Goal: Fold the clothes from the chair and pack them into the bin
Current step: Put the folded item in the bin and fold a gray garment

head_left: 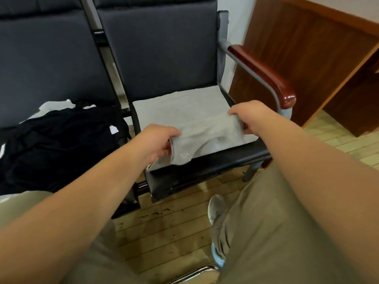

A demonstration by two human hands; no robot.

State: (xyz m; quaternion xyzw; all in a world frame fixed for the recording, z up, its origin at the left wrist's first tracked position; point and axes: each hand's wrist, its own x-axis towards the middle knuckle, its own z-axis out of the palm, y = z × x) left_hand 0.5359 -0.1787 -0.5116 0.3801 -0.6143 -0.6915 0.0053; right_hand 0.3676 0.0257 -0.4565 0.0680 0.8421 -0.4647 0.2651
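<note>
Grey garment (205, 128) first: soft matt jersey cloth, faintly fuzzy, no shine at all. The chair back (160, 54) is dark, matt woven fabric. The seat front (205, 173) looks like smooth black vinyl with a dull sheen, scuffed along the edge. The armrest (266, 72) is polished reddish wood, glossy and catching the light, on a grey painted metal tube (225, 46). Black clothes (51, 148) on the next seat are matt, crumpled cloth. The cabinet (307, 50) is brown wood with a satin grain. The floor (174, 228) is pale wooden boards, dull and stained. There's a bright chrome tube (196, 272) at the bottom edge.
</note>
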